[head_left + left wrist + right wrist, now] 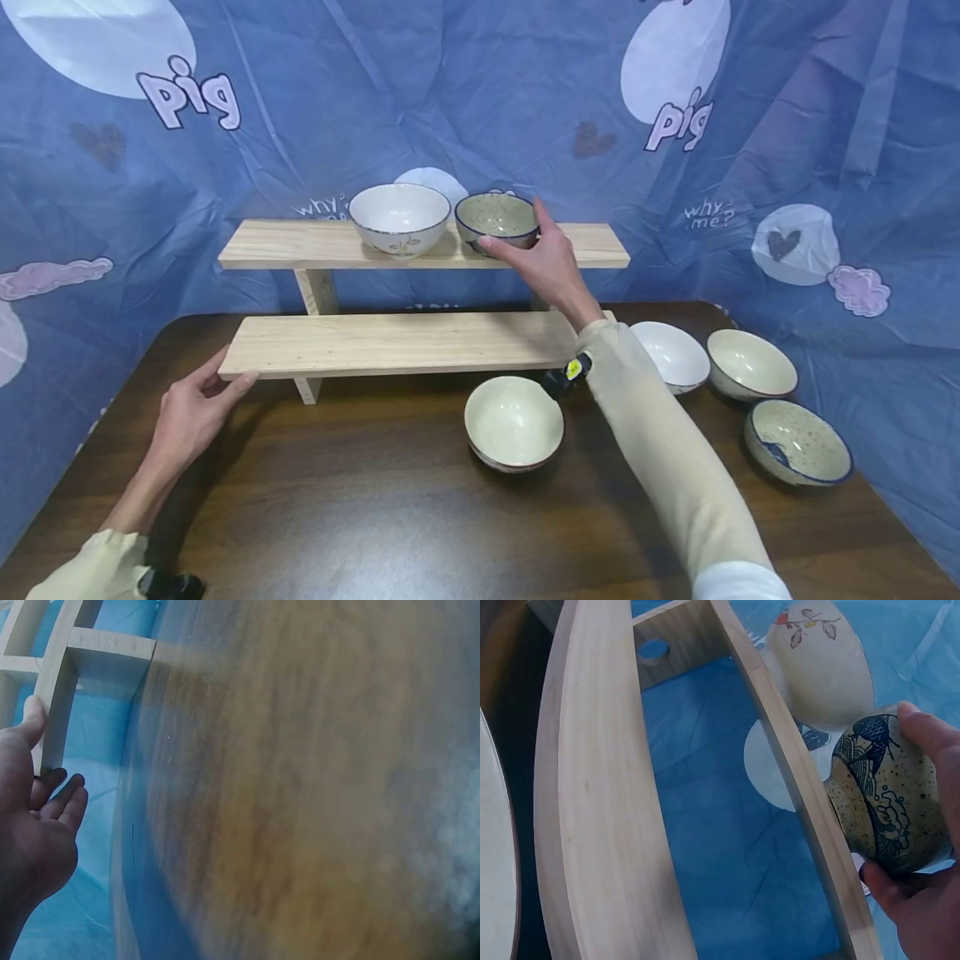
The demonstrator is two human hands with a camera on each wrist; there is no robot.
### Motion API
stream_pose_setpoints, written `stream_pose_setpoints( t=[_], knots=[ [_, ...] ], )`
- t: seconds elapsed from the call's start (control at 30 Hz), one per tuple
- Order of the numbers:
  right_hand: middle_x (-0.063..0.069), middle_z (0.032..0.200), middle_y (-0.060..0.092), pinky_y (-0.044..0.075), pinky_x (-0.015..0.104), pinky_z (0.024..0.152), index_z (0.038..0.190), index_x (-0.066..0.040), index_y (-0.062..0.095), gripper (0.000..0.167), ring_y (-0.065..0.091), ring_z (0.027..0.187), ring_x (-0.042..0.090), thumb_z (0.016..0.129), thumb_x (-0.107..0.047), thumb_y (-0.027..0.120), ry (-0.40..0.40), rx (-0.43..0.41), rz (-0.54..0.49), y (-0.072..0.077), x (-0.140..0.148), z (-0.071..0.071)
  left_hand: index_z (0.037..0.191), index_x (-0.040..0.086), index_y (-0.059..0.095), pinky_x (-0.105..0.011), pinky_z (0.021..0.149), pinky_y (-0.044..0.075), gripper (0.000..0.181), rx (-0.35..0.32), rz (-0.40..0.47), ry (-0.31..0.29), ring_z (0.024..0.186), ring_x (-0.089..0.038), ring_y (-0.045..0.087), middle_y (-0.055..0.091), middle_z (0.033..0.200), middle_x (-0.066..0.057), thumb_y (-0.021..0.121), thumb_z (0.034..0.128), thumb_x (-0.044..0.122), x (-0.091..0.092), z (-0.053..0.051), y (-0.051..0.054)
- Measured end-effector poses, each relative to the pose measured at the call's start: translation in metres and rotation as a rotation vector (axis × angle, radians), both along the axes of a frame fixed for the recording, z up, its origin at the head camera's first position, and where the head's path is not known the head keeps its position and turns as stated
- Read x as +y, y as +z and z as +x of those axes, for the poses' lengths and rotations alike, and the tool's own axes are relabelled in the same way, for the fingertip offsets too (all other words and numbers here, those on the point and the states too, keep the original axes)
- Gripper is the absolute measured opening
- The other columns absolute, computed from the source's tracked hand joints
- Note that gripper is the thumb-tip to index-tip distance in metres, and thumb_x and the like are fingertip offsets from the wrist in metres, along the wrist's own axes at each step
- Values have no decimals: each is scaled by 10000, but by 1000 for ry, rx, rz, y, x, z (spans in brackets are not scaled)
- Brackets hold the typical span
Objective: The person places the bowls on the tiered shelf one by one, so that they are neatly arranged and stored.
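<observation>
Speckled grey-green ceramic bowl (495,217) was pinched by the right hand (551,260) at the upper pale-wood shelf (292,242), probably touching it, with room left toward both ends. Lower pale-wood shelf (405,342) was gripped by the left hand (187,417) at its left edge.

The speckled bowl (497,218) between the right fingers (546,218) appears to be glazed ceramic, its inside glossy. The white bowl (401,212) just left of those fingers is smooth and glossy. The shelf (405,343) at the left fingers (238,387) is bare wood, matt, its grain visible. Below the fingers, the table (337,500) shows a wood-grain surface with a sheen. The backdrop (465,100) beyond the fingers is creased sheeting, cloth or plastic undetermined.
</observation>
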State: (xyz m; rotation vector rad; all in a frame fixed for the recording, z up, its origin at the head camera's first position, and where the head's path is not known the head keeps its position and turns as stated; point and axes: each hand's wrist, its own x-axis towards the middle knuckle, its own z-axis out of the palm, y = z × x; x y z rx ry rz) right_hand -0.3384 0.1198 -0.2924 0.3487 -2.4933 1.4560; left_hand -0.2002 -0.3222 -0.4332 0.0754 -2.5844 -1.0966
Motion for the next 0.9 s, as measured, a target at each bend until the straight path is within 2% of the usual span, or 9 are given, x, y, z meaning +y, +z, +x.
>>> stream_pose_setpoints(
  t=[0.3,0.4,0.47,0.57,0.67,0.77,0.83,0.9],
  knots=[
    [183,1670,267,293,419,1175,1674,-114,93,1157,303,1507,281,863,-559,789,12,-47,81,5,0,-1,1556,-5,425,-75,707,369,697,-14,14,0,1170,-503,612,616,1299,-324,670,1024,373,0,1,1],
    [172,1690,216,246,405,1197,1672,-103,57,1191,240,1533,261,856,-533,809,27,-30,97,5,1,-1,1555,1,431,-71,713,365,693,-11,12,3,1169,-493,616,619,1300,-317,674,1022,371,1,1,1],
    [165,1700,187,216,406,1208,1669,-88,43,1212,205,1543,254,847,-514,824,35,0,110,4,1,0,1551,4,441,-68,713,367,687,-5,12,4,1152,-443,639,624,1294,-313,682,1019,365,1,1,1],
    [139,1713,142,183,464,1215,1670,-94,28,1231,148,1553,287,836,-510,833,27,41,135,1,2,3,1544,10,457,-69,712,377,677,0,10,6,1085,-258,677,641,1271,-303,692,1013,357,0,0,0],
    [132,1711,138,189,541,1200,1673,-126,22,1236,138,1546,337,829,-531,829,-3,58,143,-2,3,10,1543,15,462,-66,714,384,676,-2,4,8,1065,-201,668,655,1256,-294,693,1012,362,0,0,0],
    [160,1666,229,249,558,1171,1674,-142,16,1231,235,1499,346,831,-522,829,-22,75,127,-5,6,16,1547,11,452,-63,714,381,686,-3,10,5,1069,-182,662,646,1265,-303,689,1013,370,0,0,0],
    [178,1620,291,297,553,1145,1674,-148,18,1218,306,1456,341,839,-511,827,-26,90,115,-7,10,21,1547,10,452,-62,716,380,687,-2,12,4,1026,-55,637,650,1260,-302,689,1013,372,0,0,0],
    [178,1588,325,333,539,1122,1674,-160,19,1205,356,1422,333,846,-502,824,-24,100,104,-10,13,26,1546,7,453,-67,713,382,687,-1,15,3,1017,-36,629,650,1257,-305,689,1013,371,0,0,0]
  ],
)
